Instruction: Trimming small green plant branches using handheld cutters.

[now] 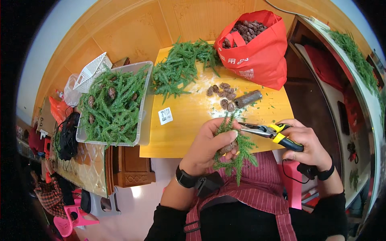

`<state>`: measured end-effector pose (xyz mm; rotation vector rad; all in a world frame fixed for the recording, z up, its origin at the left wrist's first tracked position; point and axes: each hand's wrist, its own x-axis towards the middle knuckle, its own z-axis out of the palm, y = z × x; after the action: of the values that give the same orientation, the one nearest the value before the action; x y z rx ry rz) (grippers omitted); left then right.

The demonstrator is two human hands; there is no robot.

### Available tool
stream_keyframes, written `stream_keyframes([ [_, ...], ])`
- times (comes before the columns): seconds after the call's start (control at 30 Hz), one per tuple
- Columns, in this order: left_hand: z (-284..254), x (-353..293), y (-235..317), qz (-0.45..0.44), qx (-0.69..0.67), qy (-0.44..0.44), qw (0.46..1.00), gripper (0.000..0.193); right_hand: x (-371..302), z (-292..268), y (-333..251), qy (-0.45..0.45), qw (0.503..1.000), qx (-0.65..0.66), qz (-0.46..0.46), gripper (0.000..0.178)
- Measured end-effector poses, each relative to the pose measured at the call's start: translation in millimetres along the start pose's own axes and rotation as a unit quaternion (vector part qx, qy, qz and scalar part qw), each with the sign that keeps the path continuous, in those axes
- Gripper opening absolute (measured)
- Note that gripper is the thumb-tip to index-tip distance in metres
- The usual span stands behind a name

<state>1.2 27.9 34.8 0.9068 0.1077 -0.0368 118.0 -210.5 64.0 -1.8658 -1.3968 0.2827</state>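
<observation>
Held in my left hand (207, 142) is a green artificial pine sprig (244, 156), its needles hanging down past my fingers. A brown pine cone (226, 149) shows partly between the fingers, among the needles. My right hand (306, 140) is wrapped around the yellow-and-black handles of long-nose pliers (261, 130). The pliers' jaws point left and lie slightly apart, close to my left thumb and the top of the sprig. Just beyond, on the yellow table (177, 138), are several loose pine cones (224, 91) and a dark brown cylinder (248, 98).
A red bag (257, 60) full of pine cones stands at the table's far right. Green sprigs (181, 60) are heaped at the back. To the left, a clear plastic bin (145, 108) holds sprigs with cones. A white label (165, 115) lies on the table.
</observation>
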Motion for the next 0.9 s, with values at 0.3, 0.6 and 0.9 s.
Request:
stream_keyframes([
  [0.3, -3.2, 1.6, -1.9, -0.051, -0.004, -0.039, 0.998, 0.04, 4.0, -0.9, 12.2, -0.035, 0.999, 0.021, -0.036, 0.036],
  [0.6, -10.2, 0.4, -11.8, -0.072, -0.082, -0.08, 0.991, 0.036, 7.5, 2.8, 21.8, -0.013, 0.996, -0.023, -0.08, 0.04],
  [0.9, -1.9, -0.4, -11.1, -0.047, -0.093, -0.091, 0.99, 0.031, 3.1, 12.3, 30.8, 0.004, 0.997, 0.006, -0.074, 0.038],
])
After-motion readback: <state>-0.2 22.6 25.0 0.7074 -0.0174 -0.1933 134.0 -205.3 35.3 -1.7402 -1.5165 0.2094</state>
